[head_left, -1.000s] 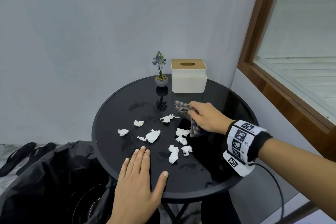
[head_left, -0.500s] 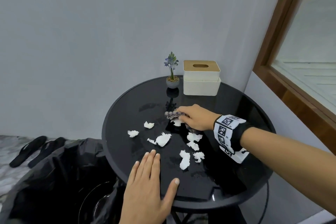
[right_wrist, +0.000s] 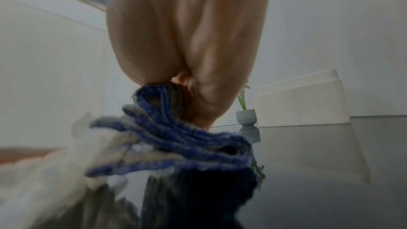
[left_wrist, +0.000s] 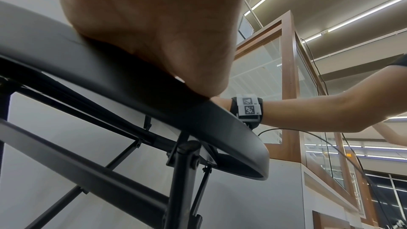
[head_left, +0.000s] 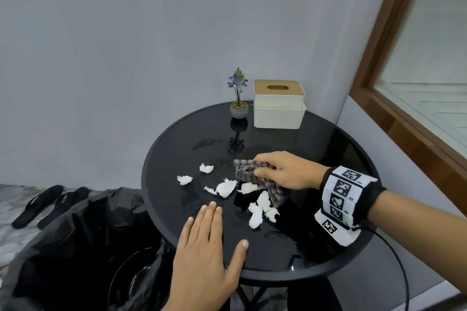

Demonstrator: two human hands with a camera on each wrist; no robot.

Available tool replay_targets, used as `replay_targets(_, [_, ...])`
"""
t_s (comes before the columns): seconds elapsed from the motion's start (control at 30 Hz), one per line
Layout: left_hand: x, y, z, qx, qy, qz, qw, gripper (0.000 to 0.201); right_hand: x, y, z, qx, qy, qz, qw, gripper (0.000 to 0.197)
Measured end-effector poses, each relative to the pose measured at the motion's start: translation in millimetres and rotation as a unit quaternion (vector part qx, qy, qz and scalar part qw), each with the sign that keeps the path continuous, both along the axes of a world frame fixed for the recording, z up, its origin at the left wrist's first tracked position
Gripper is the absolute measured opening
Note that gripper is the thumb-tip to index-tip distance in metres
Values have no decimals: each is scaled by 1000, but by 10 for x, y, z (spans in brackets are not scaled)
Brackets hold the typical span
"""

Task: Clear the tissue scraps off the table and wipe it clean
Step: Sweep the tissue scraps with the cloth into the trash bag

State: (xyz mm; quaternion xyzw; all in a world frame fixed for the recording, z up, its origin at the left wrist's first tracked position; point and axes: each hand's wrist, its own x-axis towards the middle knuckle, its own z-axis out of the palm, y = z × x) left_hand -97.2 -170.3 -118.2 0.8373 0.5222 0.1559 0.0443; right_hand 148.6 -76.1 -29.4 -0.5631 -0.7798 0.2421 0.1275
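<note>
The right hand (head_left: 288,171) grips a striped blue-grey cloth (head_left: 250,171), fingers and thumb curled round its bunched folds, and holds it down on the round black table (head_left: 328,139) near the middle. Part of the cloth trails back under the palm toward the near edge. White tissue scraps (head_left: 261,209) lie just left of and in front of this hand: 1 scrap touches the cloth's near edge, a clump of about 3 lies beside the trailing end, and 3 more are spread farther left. The left hand (head_left: 204,255) lies flat on the table's near rim, fingers straight and together, thumb spread, holding nothing, with the scraps just beyond its fingertips. A black-lined bin (head_left: 83,247) stands below the table's left side.
</note>
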Motion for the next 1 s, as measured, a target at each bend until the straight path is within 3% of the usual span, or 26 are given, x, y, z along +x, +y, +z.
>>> replay_targets(0.13, [11, -10, -12, -3, -4, -3, 1000, 77, 77, 232, 47, 55, 31, -75, 995, 19])
replay_targets(0.23, [7, 4, -31, -1, -8, -5, 1000, 79, 18, 446, 49, 82, 2, -94, 992, 16])
replay_targets(0.4, [-2, 21, -35, 2, -13, -12, 1000, 80, -422, 705, -50, 52, -52, -41, 996, 14])
replay_targets(0.63, [-19, 39, -12, -1, -20, -13, 1000, 80, -969, 772, -45, -6, 3, 53, 999, 15])
replay_targets(0.8, [-144, 65, -30, 11, -68, -13, 998, 78, -883, 613, 9, -47, 7, 109, 993, 15])
replay_targets(1.0, [-206, 47, -53, 10, -89, 8, 996, 75, -654, 434, 42, -58, 2, 117, 991, 15])
